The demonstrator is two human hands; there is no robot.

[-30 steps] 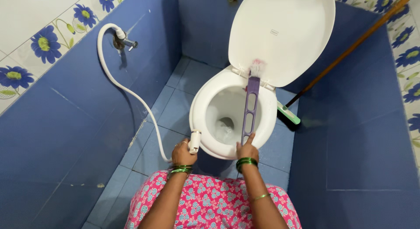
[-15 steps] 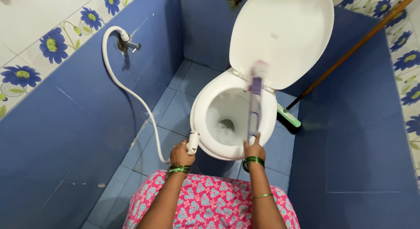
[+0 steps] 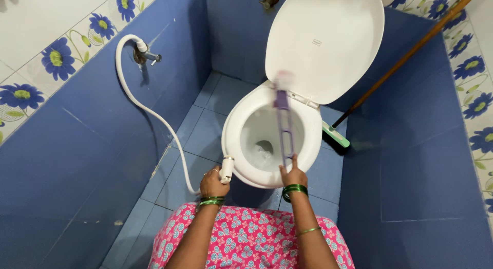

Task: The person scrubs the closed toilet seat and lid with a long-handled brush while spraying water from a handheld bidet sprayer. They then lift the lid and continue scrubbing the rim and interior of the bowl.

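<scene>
My right hand (image 3: 293,174) grips the handle of a purple toilet brush (image 3: 283,122), whose blurred bristle head lies on the back of the white toilet seat (image 3: 313,140) near the hinge. The lid (image 3: 328,40) stands raised. My left hand (image 3: 213,183) holds a white hand sprayer (image 3: 226,168) at the front left of the bowl. Its white hose (image 3: 134,97) loops up to a metal tap (image 3: 146,55) on the blue wall. Green bangles circle both wrists.
A broom with a wooden stick (image 3: 405,58) and green-white head (image 3: 336,135) leans in the right corner. Blue tiled walls close in on both sides, with flowered white tiles above. The floor (image 3: 205,130) is blue tile. My pink flowered dress (image 3: 246,243) fills the bottom.
The brush head has swept left along the back of the seat, from right of the hinge toward the bowl's back left. My left hand stays at the sprayer.
</scene>
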